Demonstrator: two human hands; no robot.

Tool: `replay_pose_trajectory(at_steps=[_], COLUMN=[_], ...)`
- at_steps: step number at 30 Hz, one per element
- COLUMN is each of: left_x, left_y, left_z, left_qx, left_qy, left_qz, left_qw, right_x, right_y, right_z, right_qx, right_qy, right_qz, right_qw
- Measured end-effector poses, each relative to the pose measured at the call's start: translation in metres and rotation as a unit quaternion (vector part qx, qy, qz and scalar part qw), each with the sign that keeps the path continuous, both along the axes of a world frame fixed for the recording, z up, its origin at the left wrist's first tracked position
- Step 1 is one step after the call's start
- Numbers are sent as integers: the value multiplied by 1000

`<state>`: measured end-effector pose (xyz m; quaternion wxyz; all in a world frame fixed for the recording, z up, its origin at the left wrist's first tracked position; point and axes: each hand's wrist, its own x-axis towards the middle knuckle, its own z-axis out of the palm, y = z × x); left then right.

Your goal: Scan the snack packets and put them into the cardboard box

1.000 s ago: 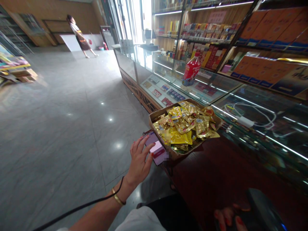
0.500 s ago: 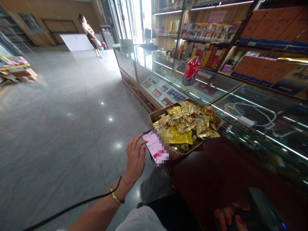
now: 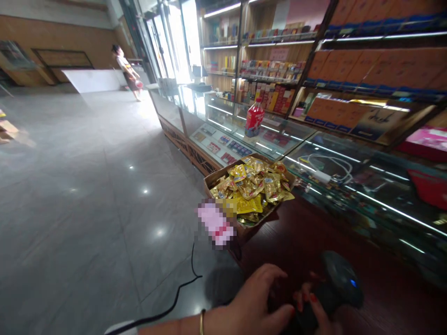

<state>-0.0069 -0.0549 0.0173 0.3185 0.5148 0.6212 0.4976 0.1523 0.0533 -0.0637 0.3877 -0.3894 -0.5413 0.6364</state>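
My right hand (image 3: pixel 313 304) is wrapped round the grip of a black handheld barcode scanner (image 3: pixel 338 274), which has a small blue light on its head. Beside it, my left hand (image 3: pixel 256 298), with a gold bangle at the wrist, reaches over the dark red tabletop (image 3: pixel 300 237). Its fingers are apart and curved, and I see nothing held in them. A phone (image 3: pixel 213 223) with a pinkish screen, blurred by pixelation, leans at the front of a cardboard box (image 3: pixel 209 182). Gold and yellow snack packets (image 3: pixel 249 184) fill that box.
A glass display counter (image 3: pixel 216 125) runs behind the box, bearing a red bottle (image 3: pixel 254 118) and a white charger with cable (image 3: pixel 321 176). Stocked shelves (image 3: pixel 272 70) line the wall. A black cord (image 3: pixel 178 293) hangs near my left arm. A person (image 3: pixel 128 72) stands far off.
My left hand has left the phone screen and come right, close to the scanner. The scanner in my right hand appears higher and further left in view. My view has turned right.
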Motion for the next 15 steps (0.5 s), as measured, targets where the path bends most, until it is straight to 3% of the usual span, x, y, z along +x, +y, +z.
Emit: replay_pose_trajectory(at_steps=[3,6,9,11,15], left_x=[22,48,69,76,76], left_y=[27,46,55,57,56], left_z=[3,3,-1,-4,-12], left_qx=[-43,-94,-137,-147,-168], left_qy=[-125,-308,-441,-470,-441], left_qz=[-50,-69,-46,-27,-20], left_qw=[990,944,886,870,881], right_x=[-2,12,53,94,181], right_y=[-18,-24,-3,22,73], right_z=[11,22,30,31,16], right_qx=[82,144,254,298,308], right_qy=[-80,-123,-207,-279,-447], right_qz=[-23,-41,26,31,-207], right_qw=[993,981,945,912,814])
